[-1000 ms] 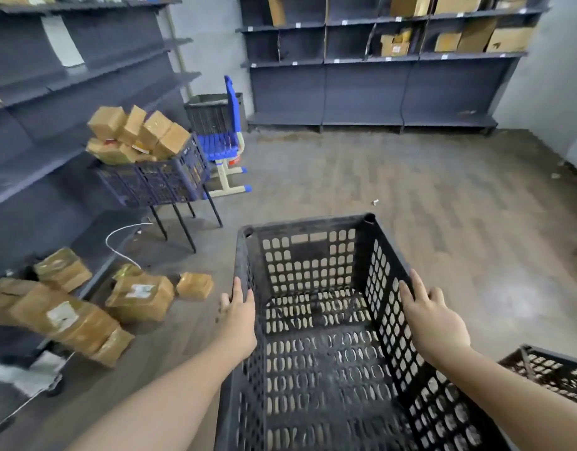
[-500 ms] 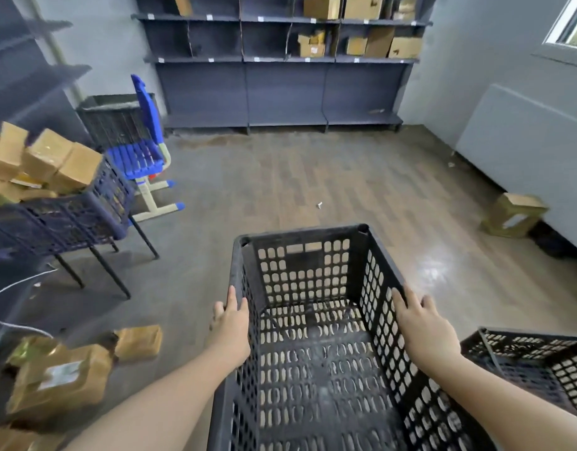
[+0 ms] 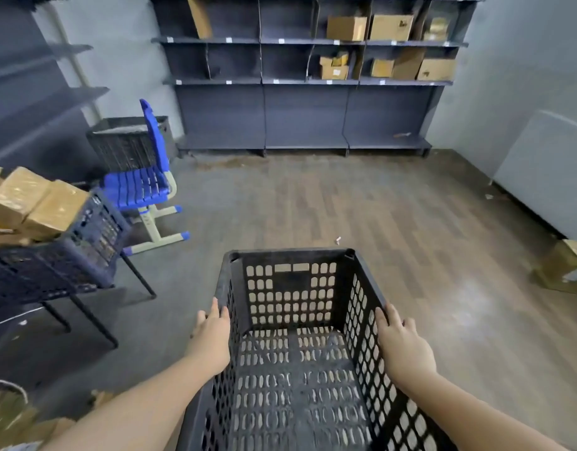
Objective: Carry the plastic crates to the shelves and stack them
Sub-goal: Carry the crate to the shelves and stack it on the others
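I'm looking down into a black perforated plastic crate (image 3: pixel 293 359), held out in front at the bottom centre of the view, floor visible through the holes. Nothing in it that I can see. Left hand (image 3: pixel 212 340) lies flat against the outside of the left wall, fingers straight and pointing forward along the rim. Right hand (image 3: pixel 402 345) rests on the right wall's top edge, fingers extended over the rim; I can't see the thumb or whether anything curls under. Looks like a press-from-both-sides carry, not a wrapped grip.

Far shelves (image 3: pixel 306 83) run along the back wall, well apart from the crate. Upper bays hold cardboard boxes (image 3: pixel 391 27), mostly on the right side; the bottom tier is bare except for a small object at far right I can't identify.

Left side: a dark blue crate (image 3: pixel 85 242) sits on a black-legged stand, piled with taped cardboard parcels (image 3: pixel 36 203) above its rim. Behind it, a blue chair (image 3: pixel 144 183) and a black mesh bin (image 3: pixel 124 141); contents unclear. One cardboard box (image 3: pixel 567 268) on the floor at the right edge.
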